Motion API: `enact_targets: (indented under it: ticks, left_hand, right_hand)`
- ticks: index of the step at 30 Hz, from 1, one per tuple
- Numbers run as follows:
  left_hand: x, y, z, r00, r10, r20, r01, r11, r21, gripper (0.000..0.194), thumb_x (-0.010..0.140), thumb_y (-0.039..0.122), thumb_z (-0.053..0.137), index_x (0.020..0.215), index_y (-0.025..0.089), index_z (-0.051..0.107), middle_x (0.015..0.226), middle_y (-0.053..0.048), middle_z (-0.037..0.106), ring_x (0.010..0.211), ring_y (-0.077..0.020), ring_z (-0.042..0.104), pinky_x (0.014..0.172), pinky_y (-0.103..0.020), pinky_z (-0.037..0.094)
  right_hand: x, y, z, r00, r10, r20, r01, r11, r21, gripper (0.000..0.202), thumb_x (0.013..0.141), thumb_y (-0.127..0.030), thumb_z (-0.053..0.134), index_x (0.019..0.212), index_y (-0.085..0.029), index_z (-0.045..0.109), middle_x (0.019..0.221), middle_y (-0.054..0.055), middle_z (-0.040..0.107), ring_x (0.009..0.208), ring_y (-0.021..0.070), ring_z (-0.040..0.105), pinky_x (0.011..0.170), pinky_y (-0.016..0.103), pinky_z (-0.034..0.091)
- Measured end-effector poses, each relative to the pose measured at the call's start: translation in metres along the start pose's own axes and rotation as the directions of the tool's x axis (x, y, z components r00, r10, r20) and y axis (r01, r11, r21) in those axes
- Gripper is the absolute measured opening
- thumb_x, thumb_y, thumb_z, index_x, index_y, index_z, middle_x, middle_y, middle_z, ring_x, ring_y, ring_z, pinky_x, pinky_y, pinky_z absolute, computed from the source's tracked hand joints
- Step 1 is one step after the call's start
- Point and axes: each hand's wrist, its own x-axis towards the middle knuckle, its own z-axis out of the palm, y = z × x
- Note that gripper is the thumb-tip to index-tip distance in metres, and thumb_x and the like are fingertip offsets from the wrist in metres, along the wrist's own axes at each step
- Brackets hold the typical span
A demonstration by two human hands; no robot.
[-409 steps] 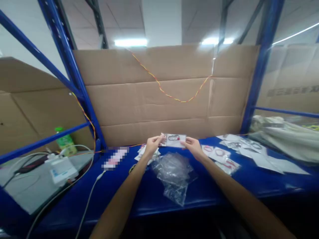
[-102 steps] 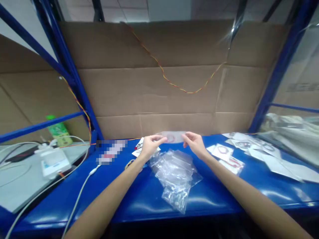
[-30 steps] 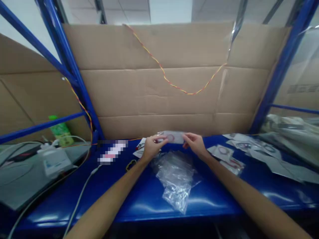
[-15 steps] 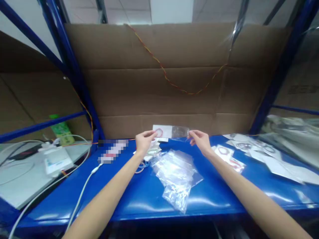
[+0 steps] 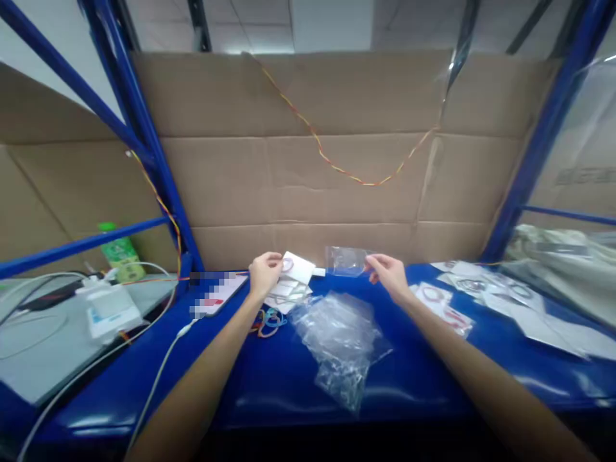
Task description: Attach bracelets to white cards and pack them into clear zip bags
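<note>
My left hand (image 5: 264, 277) pinches a white card (image 5: 301, 267) with a thin pinkish-purple ring on it. Under that card lies a small stack of white cards (image 5: 283, 296). My right hand (image 5: 389, 277) grips the right end of a small clear plastic bag (image 5: 345, 260), held up a little above the blue surface. A gap separates the card from the bag. Between my forearms lies a loose heap of clear plastic bags (image 5: 339, 340). Several coloured bands (image 5: 270, 323) lie next to my left wrist.
On the right are white cards with rings (image 5: 433, 295) and a larger spread of white cards (image 5: 522, 301). A phone (image 5: 221, 295) with a white cable lies at left, near a white charger (image 5: 113, 311) and a green bottle (image 5: 120, 250). A cardboard wall (image 5: 308, 186) stands behind.
The card in my left hand has moved left and slightly down, away from the bag; before, the two met end to end. My right hand has stayed nearly in place with the bag.
</note>
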Motion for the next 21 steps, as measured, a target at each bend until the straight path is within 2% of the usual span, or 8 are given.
enact_targets:
  ticks: [5,12,14,17,21]
  left_hand:
    - [-0.005,0.002,-0.002,0.997,0.062,0.053,-0.069,0.986,0.149,0.031,0.075,0.013,0.067,0.104,0.017,0.077,0.089,-0.01,0.081,0.092,-0.0294,0.076,0.087,-0.034,0.054]
    - [-0.002,0.013,-0.008,0.995,0.098,0.03,-0.103,0.961,0.258,0.037,0.085,0.018,0.059,0.119,0.012,0.072,0.103,-0.013,0.08,0.094,-0.0244,0.075,0.086,-0.028,0.053]
    - [0.0,0.017,-0.014,0.995,0.097,0.039,-0.104,0.945,0.311,0.031,0.085,0.019,0.057,0.11,0.011,0.075,0.101,-0.013,0.08,0.094,-0.0259,0.074,0.086,-0.029,0.052]
    - [0.0,0.022,-0.022,0.988,0.088,0.124,-0.131,0.91,0.394,0.022,0.081,0.018,0.056,0.082,0.014,0.078,0.085,-0.013,0.079,0.088,-0.0284,0.074,0.082,-0.031,0.05]
    - [-0.003,0.028,-0.027,0.967,0.04,0.253,-0.163,0.859,0.486,0.019,0.073,0.02,0.061,0.057,0.02,0.07,0.066,-0.012,0.074,0.08,-0.0308,0.073,0.077,-0.034,0.051]
  right_hand:
    - [-0.002,0.001,0.002,1.0,-0.016,0.013,0.016,1.0,-0.024,0.046,0.075,-0.062,0.075,0.082,-0.016,0.074,0.067,0.006,0.074,0.043,0.014,0.057,0.04,0.026,0.046]
    - [0.002,0.002,-0.002,0.999,-0.033,-0.017,0.032,0.995,-0.094,0.039,0.077,-0.055,0.07,0.081,-0.016,0.073,0.062,0.004,0.071,0.041,0.0133,0.051,0.041,0.025,0.04]
    - [0.004,0.001,-0.006,0.999,-0.039,-0.034,0.035,0.991,-0.129,0.034,0.077,-0.049,0.07,0.076,-0.016,0.073,0.056,0.002,0.066,0.045,0.0138,0.051,0.043,0.025,0.039]
    - [0.007,0.0,-0.011,0.999,-0.039,-0.021,0.034,0.984,-0.176,0.029,0.077,-0.043,0.066,0.07,-0.016,0.073,0.054,0.001,0.063,0.05,0.015,0.052,0.047,0.025,0.038]
    - [0.007,-0.001,-0.012,0.997,-0.016,0.074,0.032,0.974,-0.224,0.031,0.08,-0.041,0.061,0.068,-0.015,0.074,0.051,0.001,0.061,0.047,0.0139,0.048,0.045,0.026,0.033]
